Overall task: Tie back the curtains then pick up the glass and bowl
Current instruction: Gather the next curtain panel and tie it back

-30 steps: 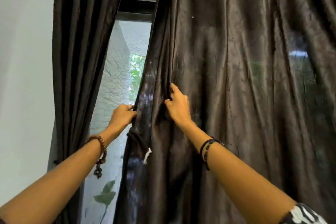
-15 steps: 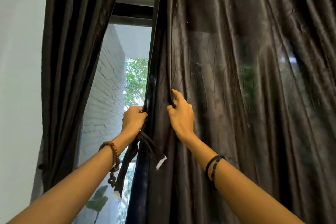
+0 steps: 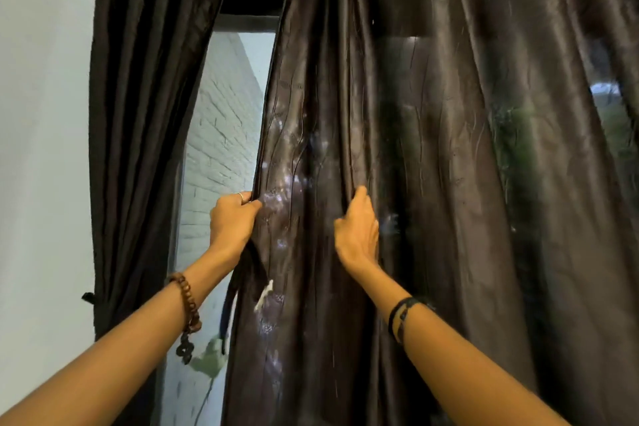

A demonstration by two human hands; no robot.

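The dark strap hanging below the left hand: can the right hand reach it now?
Probably not directly: the right hand grips folds of the dark brown satin curtain, and that fabric lies between it and the dark hanging strap.

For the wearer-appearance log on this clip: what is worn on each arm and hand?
Both forearms are bare, with no sleeves in view. The left wrist carries a brown wooden bead bracelet with a dark knotted charm hanging from it, and the left hand wears a thin ring. The right wrist has a black cord bracelet. The right hand is bare.

Pale plain wall (image 3: 41, 149) at left, daylit window (image 3: 256, 55) with white brick wall (image 3: 221, 149) and greenery outside.
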